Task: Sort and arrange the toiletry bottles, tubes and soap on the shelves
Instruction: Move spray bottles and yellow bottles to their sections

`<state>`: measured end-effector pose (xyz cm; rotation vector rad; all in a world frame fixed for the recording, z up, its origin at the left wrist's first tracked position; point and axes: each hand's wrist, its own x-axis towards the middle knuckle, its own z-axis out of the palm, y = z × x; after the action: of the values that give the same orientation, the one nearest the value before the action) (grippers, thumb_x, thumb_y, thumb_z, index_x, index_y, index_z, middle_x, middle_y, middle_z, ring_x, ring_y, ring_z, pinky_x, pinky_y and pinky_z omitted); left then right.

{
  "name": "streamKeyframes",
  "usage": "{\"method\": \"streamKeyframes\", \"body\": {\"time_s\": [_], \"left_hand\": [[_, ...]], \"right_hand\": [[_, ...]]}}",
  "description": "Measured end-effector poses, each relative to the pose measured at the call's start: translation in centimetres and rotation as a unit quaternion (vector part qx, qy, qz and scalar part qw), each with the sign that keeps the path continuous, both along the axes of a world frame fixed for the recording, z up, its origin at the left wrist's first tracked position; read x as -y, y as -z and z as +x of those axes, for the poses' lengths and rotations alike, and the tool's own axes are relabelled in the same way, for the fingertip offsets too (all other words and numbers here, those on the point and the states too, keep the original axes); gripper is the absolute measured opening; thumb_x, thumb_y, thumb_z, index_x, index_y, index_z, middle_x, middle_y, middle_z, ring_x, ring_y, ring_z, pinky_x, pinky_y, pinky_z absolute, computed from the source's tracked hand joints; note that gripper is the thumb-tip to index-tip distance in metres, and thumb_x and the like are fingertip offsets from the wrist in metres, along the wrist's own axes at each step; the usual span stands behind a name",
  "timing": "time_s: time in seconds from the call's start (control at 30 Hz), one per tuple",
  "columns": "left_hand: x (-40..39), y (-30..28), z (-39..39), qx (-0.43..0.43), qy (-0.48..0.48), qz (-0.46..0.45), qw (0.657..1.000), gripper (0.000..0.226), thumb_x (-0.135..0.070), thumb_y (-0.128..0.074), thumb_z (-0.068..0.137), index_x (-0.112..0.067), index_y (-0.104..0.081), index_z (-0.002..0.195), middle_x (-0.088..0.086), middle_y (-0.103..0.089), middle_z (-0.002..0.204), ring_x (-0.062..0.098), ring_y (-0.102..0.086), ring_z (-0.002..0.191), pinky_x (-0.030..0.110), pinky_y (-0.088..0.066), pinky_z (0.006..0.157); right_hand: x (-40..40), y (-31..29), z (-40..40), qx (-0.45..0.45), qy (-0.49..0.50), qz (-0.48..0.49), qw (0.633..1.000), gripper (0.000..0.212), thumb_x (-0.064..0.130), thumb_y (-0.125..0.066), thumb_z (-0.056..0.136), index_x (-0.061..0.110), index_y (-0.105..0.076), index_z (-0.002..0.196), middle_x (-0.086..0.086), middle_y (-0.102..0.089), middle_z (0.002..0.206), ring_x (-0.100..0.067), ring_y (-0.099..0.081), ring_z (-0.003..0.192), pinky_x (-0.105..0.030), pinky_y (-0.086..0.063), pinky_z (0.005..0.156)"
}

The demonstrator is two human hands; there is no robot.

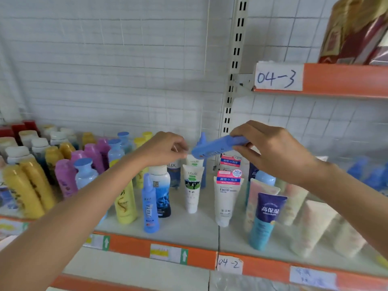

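My right hand (270,152) grips a blue bottle (216,147) by one end and holds it tilted almost flat above the middle shelf (189,225). My left hand (165,150) has curled fingers with their tips right at the bottle's other end; whether they touch it is unclear. Below stand another blue bottle (150,204), a white-and-blue bottle (161,190), a white tube with a green picture (192,187), a white Facial tube (225,198) and a dark-blue-and-teal tube (265,219).
Yellow, purple, pale-blue and white-capped bottles (42,164) crowd the shelf's left part. Pale tubes (315,223) stand at the right. An upper shelf labelled 04-3 (344,80) carries a red-gold package (357,32). A slotted upright (233,80) divides the bays.
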<state>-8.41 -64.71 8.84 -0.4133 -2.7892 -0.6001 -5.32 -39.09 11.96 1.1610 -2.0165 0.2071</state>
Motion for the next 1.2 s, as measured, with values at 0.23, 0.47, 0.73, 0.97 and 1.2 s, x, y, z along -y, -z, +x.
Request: {"method": "streamKeyframes", "body": {"time_s": [0.23,0.47,0.73,0.97,1.2], "left_hand": [[1.1,1.5,2.2,0.116,-0.117,-0.253,0.953,0.031,-0.041,-0.067,0.076,-0.017,-0.061,0.094,0.0,-0.061,0.097,0.019,-0.058,0.091,0.032,-0.047,0.075],[2.1,1.8,3.8,0.112,-0.132,-0.127,0.977,0.003,-0.01,-0.068,0.078,-0.009,-0.07,0.08,0.0,-0.069,0.085,0.015,-0.062,0.081,0.022,-0.045,0.065],[-0.1,-3.7,7.8,-0.111,-0.109,0.116,0.981,0.013,-0.02,-0.075,0.075,-0.013,-0.065,0.078,-0.004,-0.061,0.063,0.001,-0.052,0.039,0.015,-0.044,0.048],[-8.1,-5.8,10.0,-0.187,0.019,0.144,0.972,0.013,-0.021,-0.074,0.075,-0.022,-0.061,0.075,0.011,-0.065,0.067,0.008,-0.05,0.047,0.028,-0.045,0.056],[-17.8,-7.8,9.1,-0.219,0.155,0.215,0.939,0.013,-0.018,-0.074,0.075,-0.013,-0.064,0.082,0.014,-0.067,0.073,0.03,-0.062,0.059,0.039,-0.054,0.054]], "right_hand": [[-4.4,0.7,1.4,0.002,0.014,-0.021,1.0,0.027,0.024,-0.046,0.082,0.007,-0.062,0.097,-0.007,-0.067,0.084,-0.026,-0.063,0.055,-0.029,-0.05,0.045],[-3.5,1.2,0.9,0.002,-0.028,-0.034,0.999,0.021,0.011,-0.06,0.077,0.003,-0.063,0.095,-0.01,-0.068,0.083,-0.027,-0.064,0.056,-0.032,-0.053,0.047],[-3.2,0.5,0.9,-0.023,-0.056,-0.041,0.997,0.019,0.013,-0.057,0.08,0.004,-0.063,0.096,-0.01,-0.067,0.084,-0.029,-0.064,0.056,-0.033,-0.053,0.047],[-8.2,0.0,2.7,-0.035,-0.033,-0.061,0.997,0.017,0.015,-0.051,0.084,0.01,-0.055,0.099,-0.009,-0.066,0.083,-0.03,-0.064,0.058,-0.033,-0.053,0.048],[-18.4,-1.1,7.2,-0.002,0.102,-0.08,0.992,0.02,0.013,-0.059,0.082,0.002,-0.064,0.098,-0.008,-0.068,0.088,-0.02,-0.066,0.062,-0.028,-0.048,0.06]]}}
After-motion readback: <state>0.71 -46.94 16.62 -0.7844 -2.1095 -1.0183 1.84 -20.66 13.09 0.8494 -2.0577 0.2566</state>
